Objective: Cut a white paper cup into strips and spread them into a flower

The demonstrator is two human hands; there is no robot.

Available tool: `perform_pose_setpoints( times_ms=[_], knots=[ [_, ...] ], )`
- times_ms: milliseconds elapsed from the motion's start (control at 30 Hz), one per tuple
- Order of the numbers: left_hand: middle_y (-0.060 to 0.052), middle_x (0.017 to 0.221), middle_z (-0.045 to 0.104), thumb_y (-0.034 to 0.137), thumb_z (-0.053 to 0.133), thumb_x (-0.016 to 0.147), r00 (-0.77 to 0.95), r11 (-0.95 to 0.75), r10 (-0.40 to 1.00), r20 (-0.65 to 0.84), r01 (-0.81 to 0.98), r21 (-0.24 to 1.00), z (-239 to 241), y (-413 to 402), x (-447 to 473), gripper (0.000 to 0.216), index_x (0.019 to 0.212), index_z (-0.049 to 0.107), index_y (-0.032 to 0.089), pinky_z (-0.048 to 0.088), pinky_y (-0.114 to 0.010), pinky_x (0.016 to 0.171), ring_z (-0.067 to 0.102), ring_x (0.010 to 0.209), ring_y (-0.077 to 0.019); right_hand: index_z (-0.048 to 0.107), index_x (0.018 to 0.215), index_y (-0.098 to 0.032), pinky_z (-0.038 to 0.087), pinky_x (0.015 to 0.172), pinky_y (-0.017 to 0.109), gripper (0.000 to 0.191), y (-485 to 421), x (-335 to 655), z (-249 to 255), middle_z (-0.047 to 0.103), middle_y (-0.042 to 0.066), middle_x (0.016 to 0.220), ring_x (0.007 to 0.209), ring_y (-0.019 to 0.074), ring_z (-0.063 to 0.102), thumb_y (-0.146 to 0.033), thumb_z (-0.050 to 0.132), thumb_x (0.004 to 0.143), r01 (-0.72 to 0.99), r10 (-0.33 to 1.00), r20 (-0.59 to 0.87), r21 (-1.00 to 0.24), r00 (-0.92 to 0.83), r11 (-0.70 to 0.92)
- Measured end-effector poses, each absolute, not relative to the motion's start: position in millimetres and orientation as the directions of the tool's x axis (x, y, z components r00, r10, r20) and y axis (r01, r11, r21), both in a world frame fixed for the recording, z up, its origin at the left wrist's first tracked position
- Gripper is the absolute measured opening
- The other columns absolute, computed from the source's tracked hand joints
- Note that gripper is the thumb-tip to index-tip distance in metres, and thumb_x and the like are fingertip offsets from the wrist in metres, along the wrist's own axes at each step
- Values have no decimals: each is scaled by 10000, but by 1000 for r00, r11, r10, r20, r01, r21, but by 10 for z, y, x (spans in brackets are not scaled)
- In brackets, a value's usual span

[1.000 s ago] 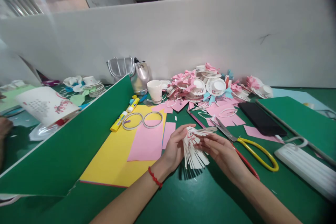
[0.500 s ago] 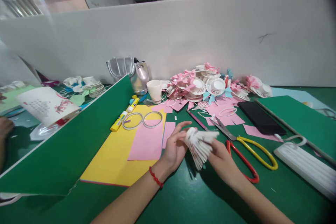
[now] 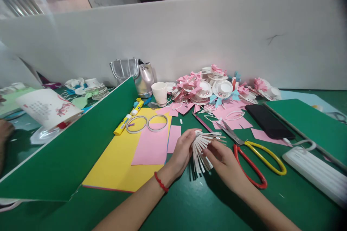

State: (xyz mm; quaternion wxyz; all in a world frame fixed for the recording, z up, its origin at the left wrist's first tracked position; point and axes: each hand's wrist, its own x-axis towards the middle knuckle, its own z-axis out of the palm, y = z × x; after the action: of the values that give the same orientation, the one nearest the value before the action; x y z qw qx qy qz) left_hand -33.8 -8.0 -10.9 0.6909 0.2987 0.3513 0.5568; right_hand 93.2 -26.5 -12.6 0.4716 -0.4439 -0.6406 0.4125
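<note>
Cup (image 3: pixel 200 145) fans its cut strips (image 3: pixel 198 157) wider than a moment ago, spreading likely progressing; left hand (image 3: pixel 182 150) pinches it, right hand (image 3: pixel 224 160) touches strips, grip unclear.

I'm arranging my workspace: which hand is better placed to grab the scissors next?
Right, I'd judge: the right hand is nearer the scissors, while the left hand grips the fringed white paper farther away.

I saw another person's hand (image 3: pixel 5 130) cropped at far left; below centre, the right hand (image 3: pixel 227 168) partly hid fringed white paper (image 3: pixel 200 144).
</note>
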Motion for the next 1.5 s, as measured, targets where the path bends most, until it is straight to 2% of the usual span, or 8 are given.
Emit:
perform_pose_setpoints(
  times_ms=[333, 467, 633, 733, 900, 1100, 1233, 1500],
  knots=[
    [-35, 687, 623, 354, 709, 686, 274, 322, 942, -195, -573, 754, -127, -63, -373, 265, 786, 672, 111, 418, -258, 559, 547, 583, -141, 737, 763, -193, 520, 561, 329, 214, -184, 1015, -97, 718, 47, 699, 548, 196, 632, -396, 679, 726, -29, 989, 112, -994, -92, 109],
    [-31, 689, 622, 335, 681, 713, 268, 336, 940, -212, -611, 717, -126, -28, -397, 227, 787, 655, 122, 438, -268, 583, 565, 591, -148, 731, 833, -208, 525, 617, 338, 196, -238, 1005, -23, 717, 54, 745, 648, 219, 650, -375, 650, 770, -17, 984, 149, -989, -96, 148],
    [-15, 750, 645, 190, 599, 742, 147, 245, 969, -199, -684, 687, -66, 44, -474, 149, 883, 636, 162, 436, -228, 631, 581, 672, -130, 709, 855, -259, 485, 749, 296, 116, -362, 973, 52, 688, 29, 854, 802, 202, 623, -238, 596, 831, 41, 959, 244, -967, -142, 252],
    [-24, 727, 640, 160, 563, 710, 134, 235, 971, -199, -700, 674, -53, 44, -480, 163, 859, 631, 155, 429, -233, 623, 572, 663, -137, 695, 905, -251, 499, 774, 288, 147, -372, 940, 15, 692, 34, 907, 838, 200, 641, -201, 571, 843, 54, 955, 224, -970, -196, 239],
    [-2, 663, 591, 203, 592, 715, 142, 236, 971, -192, -687, 687, -67, -37, -398, 82, 784, 610, 164, 409, -235, 611, 538, 633, -133, 664, 1013, -218, 480, 889, 343, 214, -336, 908, -116, 689, 73, 1065, 1011, 238, 619, -189, 564, 826, 69, 958, 180, -977, -224, 200],
    [-14, 740, 611, 307, 699, 714, 143, 243, 970, -197, -619, 747, -85, -91, -357, 242, 883, 636, 145, 400, -245, 658, 547, 683, -137, 677, 999, -180, 423, 938, 445, 246, -318, 918, -175, 694, 110, 1077, 1012, 292, 611, -226, 575, 780, 64, 962, 174, -980, -210, 191],
    [-30, 845, 644, 348, 707, 717, 114, 222, 975, -192, -588, 778, -89, -79, -368, 303, 950, 621, 175, 405, -248, 662, 566, 717, -140, 666, 1023, -187, 503, 836, 388, 241, -310, 910, -164, 708, 103, 1028, 942, 270, 649, -263, 559, 820, 11, 967, 136, -990, -213, 142],
    [-30, 739, 632, 408, 715, 691, 152, 234, 972, -178, -577, 782, -99, -83, -343, 346, 891, 662, 131, 434, -258, 666, 577, 690, -150, 683, 1030, -232, 483, 901, 375, 283, -308, 897, -180, 699, 72, 1076, 1013, 255, 628, -351, 671, 774, -110, 974, 94, -991, -204, 72]
  ],
)
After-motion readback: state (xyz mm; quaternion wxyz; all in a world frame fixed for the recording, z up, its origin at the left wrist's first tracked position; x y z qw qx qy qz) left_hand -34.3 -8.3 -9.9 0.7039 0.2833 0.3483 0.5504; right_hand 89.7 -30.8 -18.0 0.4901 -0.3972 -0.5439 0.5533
